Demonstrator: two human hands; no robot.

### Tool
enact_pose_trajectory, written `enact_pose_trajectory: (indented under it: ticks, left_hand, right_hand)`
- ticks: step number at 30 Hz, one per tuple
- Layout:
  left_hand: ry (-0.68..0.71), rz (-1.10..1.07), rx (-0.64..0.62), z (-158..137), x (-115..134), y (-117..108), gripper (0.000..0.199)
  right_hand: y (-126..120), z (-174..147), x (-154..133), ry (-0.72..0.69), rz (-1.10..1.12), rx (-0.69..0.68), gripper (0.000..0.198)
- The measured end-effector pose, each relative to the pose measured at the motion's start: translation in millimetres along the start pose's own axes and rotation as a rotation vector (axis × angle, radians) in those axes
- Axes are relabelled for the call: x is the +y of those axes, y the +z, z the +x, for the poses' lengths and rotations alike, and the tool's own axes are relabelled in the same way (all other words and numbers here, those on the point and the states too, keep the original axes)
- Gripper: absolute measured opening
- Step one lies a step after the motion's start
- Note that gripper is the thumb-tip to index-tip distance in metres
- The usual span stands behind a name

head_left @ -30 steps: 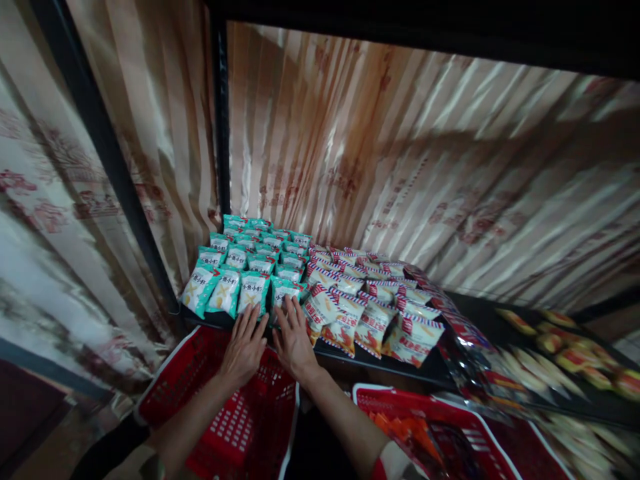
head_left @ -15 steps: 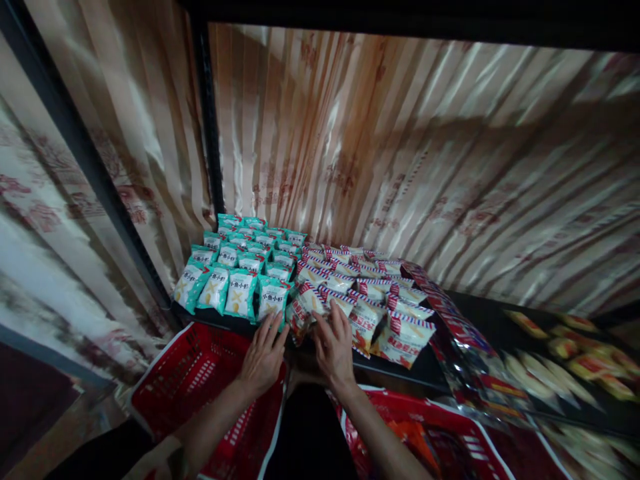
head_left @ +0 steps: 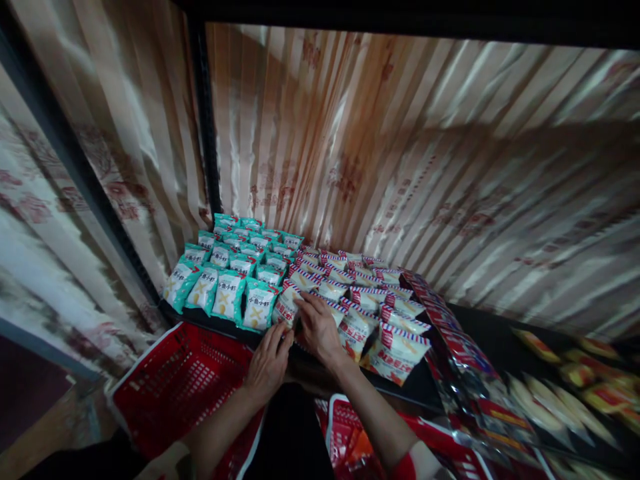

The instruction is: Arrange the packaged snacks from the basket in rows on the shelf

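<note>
Rows of white snack bags with red-and-blue striped tops stand on a black shelf (head_left: 427, 383). At the front left of these rows, both hands are on one snack bag (head_left: 287, 303). My left hand (head_left: 269, 361) is closed at its bottom edge, fingertips pressed together. My right hand (head_left: 320, 331) has its fingers curled at that bag's right side and partly covers the bag beside it. Just left of them stands a front-row teal-and-white snack bag (head_left: 259, 305), upright and apart from my hands.
A red basket (head_left: 185, 353) sits below the shelf at left, and another red basket (head_left: 345, 427) holding packages is at right. Farther right are dark red shiny packs (head_left: 445, 320) and yellow-red packages (head_left: 610, 393). A black post (head_left: 205, 120) and a curtain (head_left: 350, 133) stand behind.
My hands have come together around the front-left striped bag. My right hand has moved left and its fingers have curled; my left hand has drawn its fingers together at the bag's bottom.
</note>
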State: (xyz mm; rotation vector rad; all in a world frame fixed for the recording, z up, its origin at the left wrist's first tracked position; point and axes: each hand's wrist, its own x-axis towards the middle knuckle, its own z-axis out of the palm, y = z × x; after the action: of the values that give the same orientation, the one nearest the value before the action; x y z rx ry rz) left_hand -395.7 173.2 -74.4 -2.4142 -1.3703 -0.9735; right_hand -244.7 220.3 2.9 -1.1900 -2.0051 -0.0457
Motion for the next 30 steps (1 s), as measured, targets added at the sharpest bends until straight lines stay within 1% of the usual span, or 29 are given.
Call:
enact_pose_trajectory:
  ticks: [3, 5, 9, 10, 12, 15, 18, 21, 23, 26, 28, 30]
  left_hand:
    - [-0.003, 0.003, -0.001, -1.0, 2.3, 2.1, 0.046]
    - [-0.007, -0.009, -0.005, -1.2, 3.2, 3.3, 0.048]
    - [-0.01, -0.025, -0.015, -0.9, 4.3, 4.0, 0.051]
    - [-0.012, -0.025, -0.016, -0.8, 4.5, 4.1, 0.051]
    - [-0.014, -0.027, -0.02, -0.8, 4.4, 4.7, 0.052]
    - [-0.006, -0.027, -0.02, -1.8, 3.0, 6.8, 0.055]
    - [0.029, -0.013, 0.001, -3.2, 0.2, 9.4, 0.055]
    - [0.068, -0.005, 0.03, -3.8, -2.8, 11.3, 0.053]
    - [0.085, -0.003, 0.047, -3.7, -4.2, 11.7, 0.051]
    - [0.101, 0.003, 0.061, -2.1, -5.3, 11.1, 0.048]
    - [0.116, 0.003, 0.076, 0.3, -5.8, 10.0, 0.047]
    - [0.137, 0.0, 0.098, 4.3, -6.8, 8.6, 0.046]
  right_hand:
    - [-5.0, 5.7, 2.6, -0.018, 0.008, -0.061, 0.032]
    - [-10.1, 10.7, 4.2, 0.001, -0.017, -0.08, 0.033]
    - [-22.4, 29.4, 9.4, 0.129, -0.162, -0.023, 0.037]
    - [-24.9, 35.9, 10.6, 0.152, -0.194, -0.036, 0.037]
    - [-27.5, 49.2, 12.2, 0.157, -0.227, -0.125, 0.036]
    - [-25.0, 64.4, 11.8, 0.125, -0.235, -0.276, 0.034]
    - [-19.8, 70.1, 10.0, 0.103, -0.245, -0.323, 0.03]
    - [-21.6, 72.2, 10.9, 0.116, -0.261, -0.327, 0.028]
    - [-27.7, 76.6, 14.8, 0.157, -0.294, -0.303, 0.029]
    - [-37.7, 90.2, 25.4, 0.267, -0.394, -0.277, 0.031]
    - [-41.0, 100.9, 33.3, 0.357, -0.461, -0.324, 0.033]
    - [-41.0, 110.1, 39.1, 0.425, -0.508, -0.408, 0.036]
